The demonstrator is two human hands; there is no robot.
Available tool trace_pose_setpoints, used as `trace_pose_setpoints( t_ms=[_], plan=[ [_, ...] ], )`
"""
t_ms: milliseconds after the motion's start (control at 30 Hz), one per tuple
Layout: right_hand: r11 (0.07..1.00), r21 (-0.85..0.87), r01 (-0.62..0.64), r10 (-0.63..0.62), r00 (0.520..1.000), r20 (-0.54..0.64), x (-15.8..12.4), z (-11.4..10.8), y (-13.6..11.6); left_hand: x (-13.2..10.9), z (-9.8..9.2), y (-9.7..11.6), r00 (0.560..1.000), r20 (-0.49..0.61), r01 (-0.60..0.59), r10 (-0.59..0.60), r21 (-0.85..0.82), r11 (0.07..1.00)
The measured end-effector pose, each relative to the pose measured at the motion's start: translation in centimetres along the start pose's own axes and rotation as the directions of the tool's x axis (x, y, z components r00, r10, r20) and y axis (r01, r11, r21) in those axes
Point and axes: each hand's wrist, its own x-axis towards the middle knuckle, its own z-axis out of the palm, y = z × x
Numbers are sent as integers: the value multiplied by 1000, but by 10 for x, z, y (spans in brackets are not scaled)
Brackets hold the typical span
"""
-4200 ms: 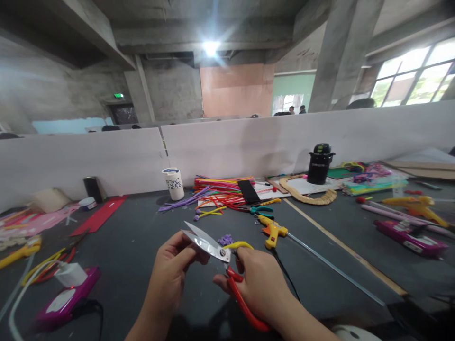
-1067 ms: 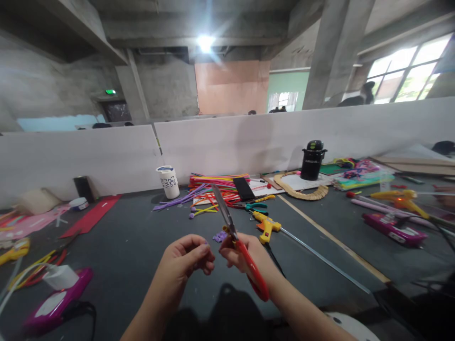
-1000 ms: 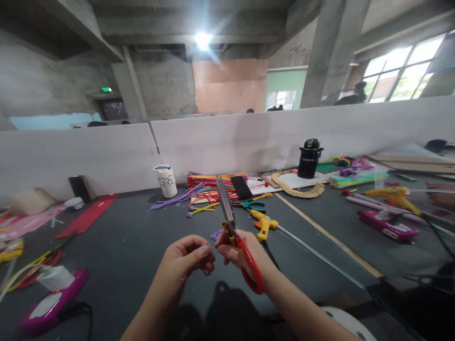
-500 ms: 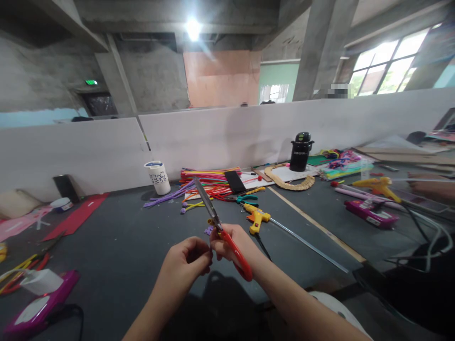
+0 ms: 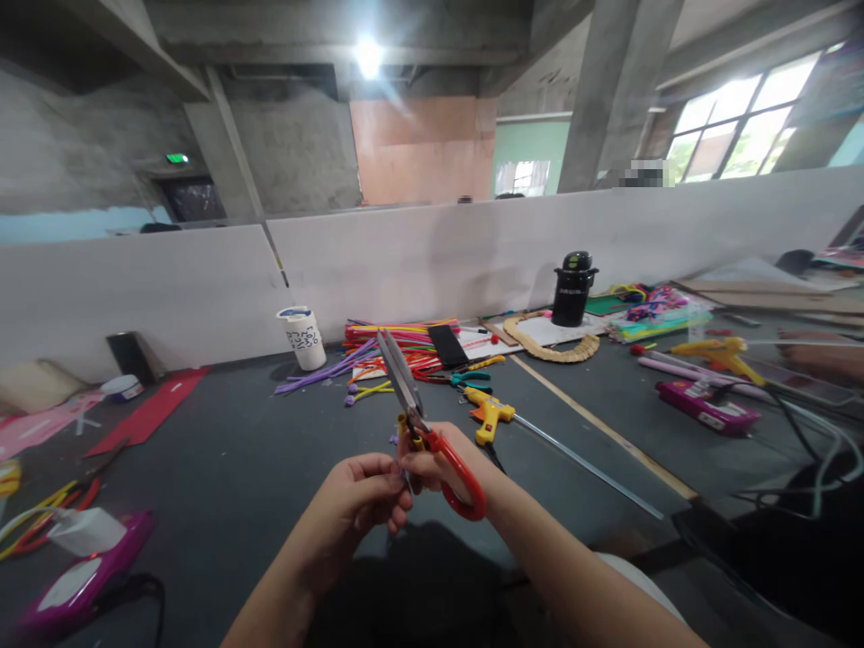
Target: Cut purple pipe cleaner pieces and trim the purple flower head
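Red-handled scissors (image 5: 459, 472) rest in my right hand (image 5: 432, 454), their blades pointing up and away from me. Beside the blades, a small yellow piece (image 5: 403, 425) pokes out above the same hand's fingers, and a bit of purple (image 5: 394, 440) shows next to it. My left hand (image 5: 371, 490) is closed in a pinch right against the right fingertips. What it pinches is too small and hidden to name. Beyond the hands lie purple pipe cleaners (image 5: 330, 371) and a pile of red and orange ones (image 5: 405, 340).
A yellow glue gun (image 5: 491, 414) with a long clear stick lies to the right, near teal-handled pliers (image 5: 471, 379). Farther back stand a white cup (image 5: 301, 339) and a black bottle (image 5: 571, 292). Purple power strips (image 5: 708, 407) lie at both sides. Another person's hand (image 5: 820, 355) is at far right.
The scissors have tilted and turned slightly, with their blades showing wider now. My left fingers have shifted a little to the right, closer against the right hand.
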Motion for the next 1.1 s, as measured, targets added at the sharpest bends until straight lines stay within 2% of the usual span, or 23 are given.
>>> trace_pose_setpoints(
  t_ms=[67, 167, 300, 400, 500, 567, 667, 800, 1100],
  plan=[
    [1000, 8, -6, 6, 999, -41, 2, 0, 0, 1, -1, 0, 997, -67, -42, 45, 33, 999],
    [1000, 3, -18, 18, 995, -101, 5, 1, 1, 2, 0, 1, 973, -172, -121, 153, 183, 976],
    [998, -44, -37, 32, 993, -116, 6, 3, 0, 1, 4, 1, 937, -222, -162, 269, 407, 899],
    [997, -63, -47, 40, 993, -111, 5, 5, 0, 0, 6, 1, 917, -254, -163, 308, 467, 869],
    [997, -63, -48, 42, 995, -91, 4, 3, -1, -2, 4, 4, 946, -196, -161, 259, 410, 898],
    [997, -63, -38, 35, 998, -46, 2, 1, -1, -3, 3, 6, 983, -97, -123, 157, 293, 948],
    [998, -64, -22, 24, 999, 36, 0, -3, -2, -3, 1, 6, 1000, 6, -31, 30, 96, 995],
    [998, -64, -7, 11, 998, 64, 1, -4, 1, 0, -2, 0, 999, 33, 20, -19, -33, 999],
    [994, -107, 4, 6, 995, 96, -1, -5, 0, 1, 0, -2, 998, 46, 50, -47, -62, 997]
  ],
)
